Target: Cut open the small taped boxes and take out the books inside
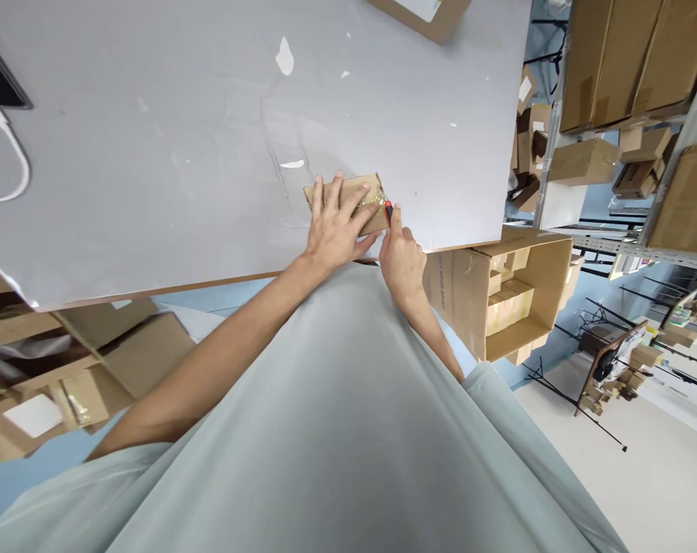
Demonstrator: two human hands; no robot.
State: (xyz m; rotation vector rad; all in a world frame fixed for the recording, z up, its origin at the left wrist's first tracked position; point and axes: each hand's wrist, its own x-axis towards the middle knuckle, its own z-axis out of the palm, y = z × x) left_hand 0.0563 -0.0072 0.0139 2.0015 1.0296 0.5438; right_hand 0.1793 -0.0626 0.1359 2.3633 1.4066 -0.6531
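Note:
A small brown cardboard box [366, 189] with clear tape on it lies near the front edge of the grey table [152, 153]. My left hand [333, 226] rests flat on top of the box, fingers spread, pressing it down. My right hand [403, 257] is closed round a small red-tipped cutter [388, 212], whose tip touches the box's right end.
An open carton [506, 296] of small boxes stands to the right below the table edge. Shelves [630, 115] with cartons fill the right side. More cardboard [94, 361] lies under the table at left. A white cable [14, 165] and a dark device sit far left.

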